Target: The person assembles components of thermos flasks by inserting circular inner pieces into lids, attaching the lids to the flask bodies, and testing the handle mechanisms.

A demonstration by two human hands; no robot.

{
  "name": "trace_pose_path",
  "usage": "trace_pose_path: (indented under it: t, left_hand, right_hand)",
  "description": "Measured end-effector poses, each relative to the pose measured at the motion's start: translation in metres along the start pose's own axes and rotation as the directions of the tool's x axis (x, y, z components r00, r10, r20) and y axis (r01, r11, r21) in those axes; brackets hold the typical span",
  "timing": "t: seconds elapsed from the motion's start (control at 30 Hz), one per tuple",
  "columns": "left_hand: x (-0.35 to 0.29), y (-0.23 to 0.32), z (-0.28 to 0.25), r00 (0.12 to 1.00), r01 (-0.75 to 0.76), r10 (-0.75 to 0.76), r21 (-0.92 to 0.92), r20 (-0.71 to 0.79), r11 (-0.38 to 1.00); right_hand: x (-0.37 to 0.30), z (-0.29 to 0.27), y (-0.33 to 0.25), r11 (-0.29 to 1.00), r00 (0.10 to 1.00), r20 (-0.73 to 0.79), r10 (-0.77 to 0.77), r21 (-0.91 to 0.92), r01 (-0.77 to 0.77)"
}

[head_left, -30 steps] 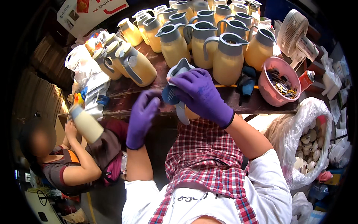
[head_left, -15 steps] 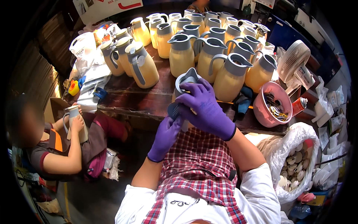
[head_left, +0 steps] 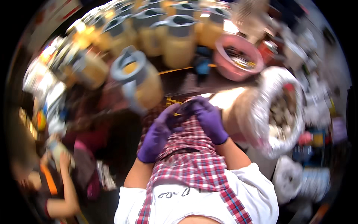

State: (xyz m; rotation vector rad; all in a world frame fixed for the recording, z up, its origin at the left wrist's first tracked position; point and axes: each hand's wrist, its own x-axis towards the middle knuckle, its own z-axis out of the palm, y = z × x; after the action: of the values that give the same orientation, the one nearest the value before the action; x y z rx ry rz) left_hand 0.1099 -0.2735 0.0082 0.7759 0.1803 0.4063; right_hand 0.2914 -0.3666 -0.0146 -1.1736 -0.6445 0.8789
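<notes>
My purple-gloved hands meet in front of the checked apron, just below the table edge. The fingers of my left hand (head_left: pixel 158 132) and my right hand (head_left: pixel 209 121) are closed around something small and dark, blurred and mostly covered by the gloves. Thin yellow pieces (head_left: pixel 173 101) show just beyond the fingertips; whether they belong to it I cannot tell. A yellowish jug (head_left: pixel 149 87) with a grey collar, spout and handle stands at the table edge, beyond my left hand. Its top is uncovered, and neither hand touches it.
Several similar jugs (head_left: pixel 179 48) crowd the table (head_left: pixel 108 97). A pink bowl (head_left: pixel 233 72) of small parts sits beside a red can (head_left: pixel 267 51). To the right, a plastic-lined container (head_left: pixel 257 112) holds pale round pieces. At left, another person (head_left: pixel 59 186) holds a jug (head_left: pixel 61 153).
My view has swung right and down, blurring the scene. Both hands have left the jug's top and come together near the apron. The grey round lid seen at my left fingers no longer shows clearly.
</notes>
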Motion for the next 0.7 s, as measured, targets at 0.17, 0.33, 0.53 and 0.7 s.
trace_pose_path:
  t: [0.17, 0.33, 0.53, 0.7]
  left_hand:
    - [0.016, -0.028, 0.020, 0.996, -0.083, 0.074, 0.548, 0.040, 0.832]
    - [0.065, -0.064, 0.053, 0.985, -0.170, 0.114, 0.665, 0.127, 0.727]
    - [0.081, -0.085, 0.062, 0.984, -0.166, 0.085, 0.658, 0.154, 0.734]
    - [0.084, -0.086, 0.052, 0.983, -0.181, 0.135, 0.630, 0.121, 0.755]
  right_hand:
    - [-0.017, -0.024, 0.032, 0.741, 0.844, 0.139, -0.518, -0.421, 0.523]
    - [-0.056, -0.065, 0.035, 0.868, 0.894, -0.023, -0.448, -0.249, 0.428]
    - [-0.075, -0.088, 0.040, 0.962, 0.959, -0.273, -0.078, 0.231, 0.144]
    - [-0.063, -0.069, 0.056, 0.954, 0.995, -0.094, -0.038, 0.292, 0.064]
